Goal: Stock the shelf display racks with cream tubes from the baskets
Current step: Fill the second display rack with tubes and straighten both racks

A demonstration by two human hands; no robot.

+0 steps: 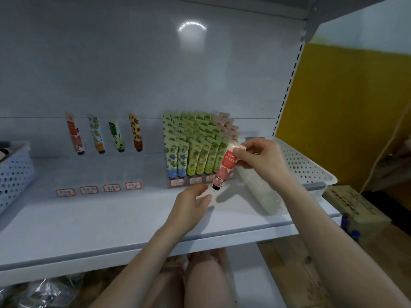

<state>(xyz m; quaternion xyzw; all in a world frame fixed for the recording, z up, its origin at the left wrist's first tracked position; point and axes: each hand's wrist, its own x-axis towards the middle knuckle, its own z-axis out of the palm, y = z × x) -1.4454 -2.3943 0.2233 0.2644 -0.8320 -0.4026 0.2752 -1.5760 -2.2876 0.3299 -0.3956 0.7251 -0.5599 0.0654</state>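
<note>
The right hand [258,161] pinches the crimped top of a red cream tube [223,172], cap down, just in front of the display rack [193,152]. The left hand [192,203] sits loosely curled and empty below the cap.

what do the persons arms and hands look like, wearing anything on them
The left forearm and right forearm are bare down to the bottom edge of the picture; no sleeve or cuff shows. The left hand and right hand wear no gloves, and no watch, bracelet or ring shows on the sides in view.
</note>
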